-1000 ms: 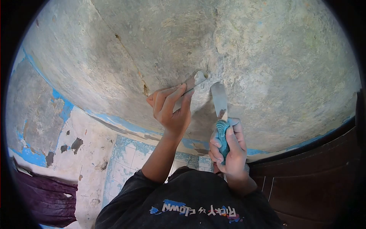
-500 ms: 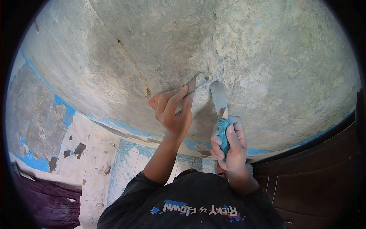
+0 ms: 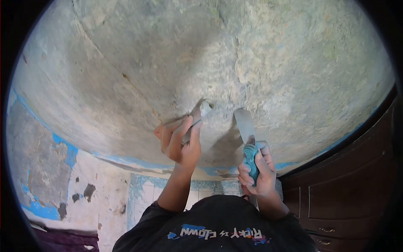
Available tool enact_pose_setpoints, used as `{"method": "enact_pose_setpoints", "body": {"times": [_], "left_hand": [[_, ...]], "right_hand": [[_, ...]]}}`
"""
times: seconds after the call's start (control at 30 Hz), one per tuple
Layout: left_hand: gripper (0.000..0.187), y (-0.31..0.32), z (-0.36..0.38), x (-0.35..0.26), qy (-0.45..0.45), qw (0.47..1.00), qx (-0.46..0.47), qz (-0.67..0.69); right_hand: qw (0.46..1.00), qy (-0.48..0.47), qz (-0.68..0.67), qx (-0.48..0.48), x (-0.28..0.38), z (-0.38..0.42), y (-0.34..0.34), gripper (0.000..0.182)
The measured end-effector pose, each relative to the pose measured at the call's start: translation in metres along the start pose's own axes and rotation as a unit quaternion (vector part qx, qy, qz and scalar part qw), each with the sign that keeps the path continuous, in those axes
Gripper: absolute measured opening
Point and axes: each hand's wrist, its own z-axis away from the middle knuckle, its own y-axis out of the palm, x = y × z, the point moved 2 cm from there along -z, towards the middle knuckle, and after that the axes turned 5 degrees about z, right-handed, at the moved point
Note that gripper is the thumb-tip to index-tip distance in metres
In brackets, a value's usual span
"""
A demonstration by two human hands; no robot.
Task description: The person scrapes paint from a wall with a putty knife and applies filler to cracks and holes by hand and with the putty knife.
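Left hand point(image 3: 178, 140) grips a putty knife point(image 3: 197, 115) against the ceiling point(image 3: 273, 63) (right hand point(image 3: 258, 172) clasps another scraper point(image 3: 247, 134)).

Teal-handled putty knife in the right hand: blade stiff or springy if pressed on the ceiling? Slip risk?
The putty knife has a thin, flat metal blade, so it probably flexes slightly under pressure. Its moulded teal handle fills the right hand, so slip seems unlikely. It looks light.

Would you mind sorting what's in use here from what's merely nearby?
In use: left hand with a scraper; right hand with a teal-handled putty knife; ceiling.
Nearby: brown cabinet; tiled wall.
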Motion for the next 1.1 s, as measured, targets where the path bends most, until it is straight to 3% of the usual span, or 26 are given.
{"method": "enact_pose_setpoints", "body": {"times": [0.53,0.83,1.1], "left_hand": [[0.03,-0.001,0.0,0.01,-0.002,0.998,-0.001,0.066],[0.026,0.006,0.002,0.013,0.017,0.997,-0.013,0.069],[0.024,0.004,0.001,0.015,0.015,0.997,-0.015,0.068]], "right_hand": [[0.996,-0.023,-0.079,-0.046,-0.007,0.002,0.03,0.02],[0.998,-0.041,-0.044,-0.007,-0.021,0.002,0.016,0.024],[0.993,-0.061,-0.092,-0.027,-0.024,0.0,0.025,0.021]]}}
